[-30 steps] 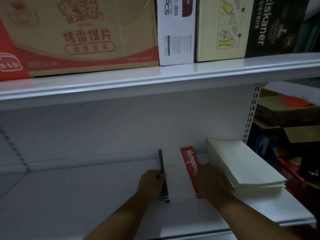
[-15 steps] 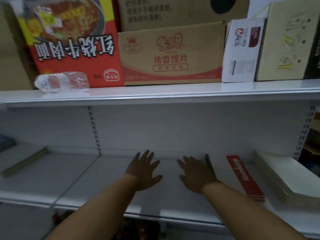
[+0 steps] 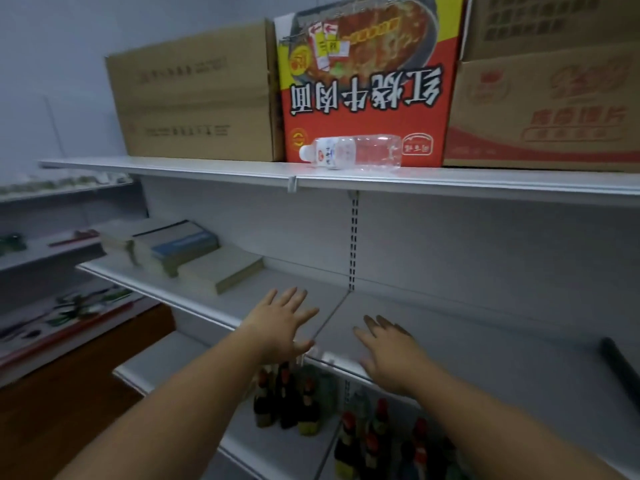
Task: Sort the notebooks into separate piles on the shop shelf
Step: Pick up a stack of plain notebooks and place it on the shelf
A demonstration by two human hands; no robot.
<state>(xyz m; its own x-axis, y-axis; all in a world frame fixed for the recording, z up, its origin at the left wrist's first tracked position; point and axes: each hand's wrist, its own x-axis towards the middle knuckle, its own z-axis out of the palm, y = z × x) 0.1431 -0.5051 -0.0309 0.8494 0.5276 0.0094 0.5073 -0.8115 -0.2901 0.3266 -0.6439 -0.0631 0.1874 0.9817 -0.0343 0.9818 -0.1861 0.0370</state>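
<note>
Both hands out in front of me, palms down, holding nothing. Left hand [image 3: 282, 320] has its fingers [image 3: 294, 299] straight and spread, above the middle shelf [image 3: 467, 341] near the seam between two panels. Right hand [image 3: 391, 348] fingers also straight and apart, just right of that seam; can't tell if either palm touches the shelf.

Notebooks: three piles [image 3: 180, 251] at the far left of the same shelf, well apart from my hands. Piles sit flat in a row side by side; long axes run from the shelf front edge toward the back panel, skewed left in my view. Middle pile has a blue band on its top cover.

Top shelf: brown carton [image 3: 194, 95], red noodle carton [image 3: 367, 81] printed upside down, clear bottle [image 3: 349, 152] lying on its side, cap pointing left. Dark bottles [image 3: 287, 400] on the shelf below.

Versus half a second ago: view has swung left. The red-strip notebook and white stack on the right are out of frame; left piles are now in clear view. Hands remain open and empty.
</note>
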